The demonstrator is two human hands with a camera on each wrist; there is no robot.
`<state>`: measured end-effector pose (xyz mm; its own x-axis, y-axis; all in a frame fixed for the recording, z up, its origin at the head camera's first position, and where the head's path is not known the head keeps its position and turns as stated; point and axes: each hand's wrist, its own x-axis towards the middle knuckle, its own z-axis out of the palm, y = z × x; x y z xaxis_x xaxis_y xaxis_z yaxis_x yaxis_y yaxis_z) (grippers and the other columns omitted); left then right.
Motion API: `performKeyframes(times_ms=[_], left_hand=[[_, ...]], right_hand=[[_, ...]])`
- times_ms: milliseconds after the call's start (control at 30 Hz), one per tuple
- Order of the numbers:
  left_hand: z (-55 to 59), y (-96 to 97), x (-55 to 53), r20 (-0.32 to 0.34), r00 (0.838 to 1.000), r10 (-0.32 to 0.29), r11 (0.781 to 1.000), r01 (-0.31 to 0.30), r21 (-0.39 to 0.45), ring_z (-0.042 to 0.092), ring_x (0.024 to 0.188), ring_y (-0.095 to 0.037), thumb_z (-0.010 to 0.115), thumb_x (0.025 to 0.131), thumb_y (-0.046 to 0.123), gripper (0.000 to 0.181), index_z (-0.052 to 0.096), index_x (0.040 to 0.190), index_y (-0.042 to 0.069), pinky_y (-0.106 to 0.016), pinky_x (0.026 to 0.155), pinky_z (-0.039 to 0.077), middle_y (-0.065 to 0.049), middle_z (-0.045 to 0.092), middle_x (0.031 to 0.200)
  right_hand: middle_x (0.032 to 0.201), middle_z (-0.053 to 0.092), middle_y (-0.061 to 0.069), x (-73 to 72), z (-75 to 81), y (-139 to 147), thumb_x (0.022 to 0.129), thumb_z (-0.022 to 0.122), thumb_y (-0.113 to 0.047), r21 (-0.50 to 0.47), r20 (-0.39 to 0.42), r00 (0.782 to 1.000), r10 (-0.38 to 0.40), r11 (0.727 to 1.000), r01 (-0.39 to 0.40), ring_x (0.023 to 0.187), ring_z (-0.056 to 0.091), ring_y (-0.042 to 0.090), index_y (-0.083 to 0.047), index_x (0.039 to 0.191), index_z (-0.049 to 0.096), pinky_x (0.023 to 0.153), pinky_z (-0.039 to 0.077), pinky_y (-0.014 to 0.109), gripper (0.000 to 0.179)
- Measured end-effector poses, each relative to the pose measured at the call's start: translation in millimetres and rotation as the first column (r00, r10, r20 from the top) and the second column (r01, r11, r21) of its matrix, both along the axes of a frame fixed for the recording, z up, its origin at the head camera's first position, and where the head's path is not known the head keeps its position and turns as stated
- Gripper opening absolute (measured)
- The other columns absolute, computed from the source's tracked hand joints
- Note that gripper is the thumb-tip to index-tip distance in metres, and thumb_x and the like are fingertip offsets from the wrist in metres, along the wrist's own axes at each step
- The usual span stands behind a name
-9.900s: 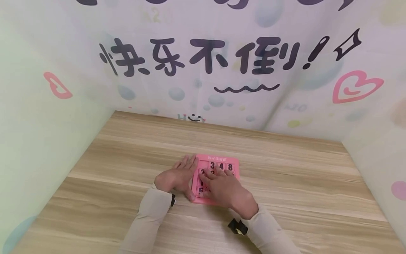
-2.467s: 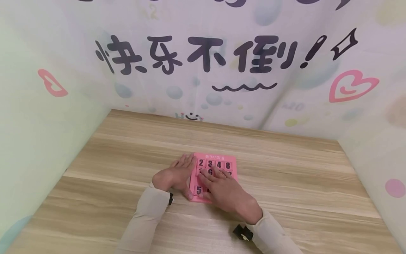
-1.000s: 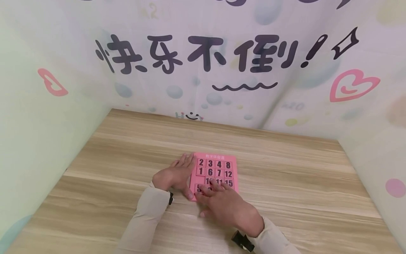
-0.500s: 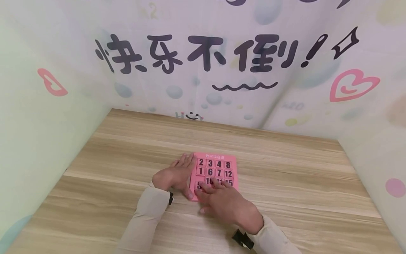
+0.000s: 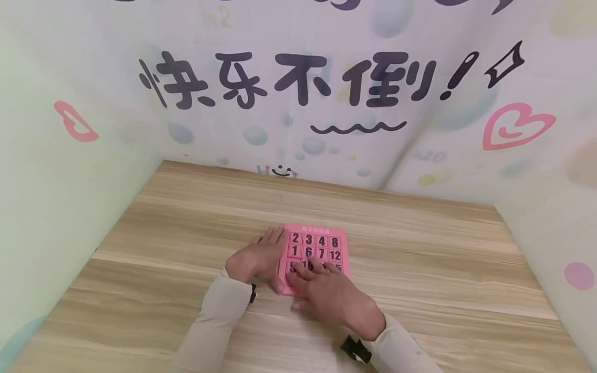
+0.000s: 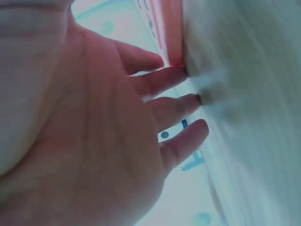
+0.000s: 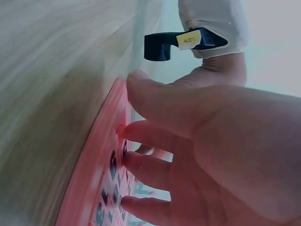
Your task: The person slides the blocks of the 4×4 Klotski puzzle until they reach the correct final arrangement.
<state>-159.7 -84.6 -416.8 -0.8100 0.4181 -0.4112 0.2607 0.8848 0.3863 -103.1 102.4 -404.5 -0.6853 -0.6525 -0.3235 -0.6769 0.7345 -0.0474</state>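
A pink sliding number puzzle (image 5: 342, 231) lies flat on the table. The left hand (image 5: 256, 259) lies along its left side, fingers extended by the upper edge and thumb at the near left corner; the left wrist view shows those fingers (image 6: 162, 82) beside the puzzle's edge. Over the near rows spreads the right hand (image 5: 333, 296), its fingertips on the tiles around the 5 tile (image 5: 292, 268). Tiles 2, 3, 4, 8 form the far row, with 1, 6, 7, 12 below. In the right wrist view the right fingers (image 7: 149, 170) touch the tiles. The nearest row is mostly hidden.
The wood-grain table (image 5: 420, 259) extends around the puzzle. A printed cloth wall (image 5: 298, 129) with lettering rises behind it, and pale walls stand at both sides. Dark wrist straps (image 5: 356, 349) sit at the sleeves.
The 1 and 2 tiles have gone up one row since the oldest frame. More recently the right fingertips slid the 5 tile up from the nearest row to below the 1. The left hand stayed.
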Motion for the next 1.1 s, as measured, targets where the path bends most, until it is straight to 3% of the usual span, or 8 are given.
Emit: performKeyframes(times_ms=[233, 700, 1100], left_hand=[[0.1, 1.7, -0.1, -0.073, 0.997, -0.019, 0.999, 0.015, -0.049, 0.027, 0.142, -0.033, 0.094, 0.058, 0.041, 0.13, 0.019, 0.155, -0.001, -0.048, 0.12, 0.024, -0.016, 0.027, 0.157], [-1.2, -1.1, -2.7, -0.046, 0.999, -0.003, 1.0, 0.003, 0.004, 0.025, 0.143, -0.033, 0.094, 0.058, 0.037, 0.129, 0.019, 0.155, -0.001, -0.045, 0.121, 0.023, -0.017, 0.027, 0.157], [-1.9, -2.6, -2.1, -0.043, 0.999, -0.002, 1.0, 0.002, 0.016, 0.022, 0.146, -0.034, 0.094, 0.058, 0.036, 0.128, 0.02, 0.155, 0.001, -0.045, 0.123, 0.02, -0.017, 0.026, 0.157]], right_hand=[[0.158, 0.037, 0.0, -3.8, -4.4, 0.0, 0.099, 0.048, -0.054, -0.043, -0.036, 0.999, -0.001, 0.999, 0.0, 0.146, 0.033, 0.037, -0.026, 0.151, 0.044, 0.115, 0.034, 0.056, 0.059], [0.157, 0.039, -0.001, -8.8, -6.6, 0.6, 0.099, 0.05, -0.053, -0.074, -0.058, 0.998, -0.002, 0.997, -0.003, 0.144, 0.035, 0.037, -0.027, 0.149, 0.047, 0.115, 0.035, 0.056, 0.057], [0.157, 0.041, 0.001, -3.2, 4.9, 13.0, 0.1, 0.048, -0.05, -0.09, -0.047, 0.998, 0.037, 0.995, -0.041, 0.146, 0.033, 0.037, -0.025, 0.149, 0.047, 0.116, 0.032, 0.057, 0.055]])
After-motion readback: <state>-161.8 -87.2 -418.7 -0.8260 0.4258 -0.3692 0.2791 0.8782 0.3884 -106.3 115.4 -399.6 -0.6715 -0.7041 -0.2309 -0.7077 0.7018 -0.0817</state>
